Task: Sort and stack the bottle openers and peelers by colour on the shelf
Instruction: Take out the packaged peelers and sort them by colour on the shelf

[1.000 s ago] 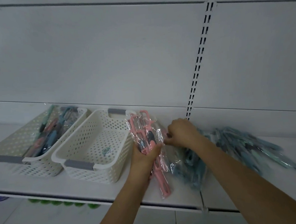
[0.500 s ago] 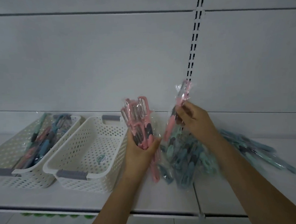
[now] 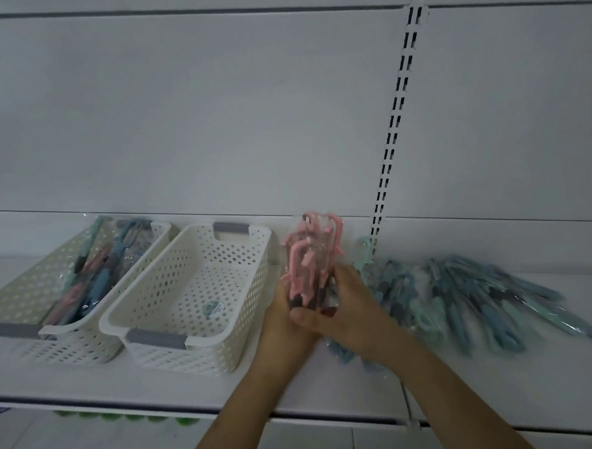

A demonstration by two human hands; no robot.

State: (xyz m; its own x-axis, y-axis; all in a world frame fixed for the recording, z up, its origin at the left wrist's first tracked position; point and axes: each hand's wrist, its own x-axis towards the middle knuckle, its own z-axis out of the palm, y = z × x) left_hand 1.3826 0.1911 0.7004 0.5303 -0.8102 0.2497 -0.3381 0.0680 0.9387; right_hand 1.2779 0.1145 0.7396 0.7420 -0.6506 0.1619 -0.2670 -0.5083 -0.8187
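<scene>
Both bare forearms rise from the bottom edge toward the lower middle of the frame, where the hands meet. The left hand (image 3: 285,314) and right hand (image 3: 347,311) press together, fingers curled in a shared grip round a bundle of pink peelers (image 3: 311,257), thumbs forward.
</scene>
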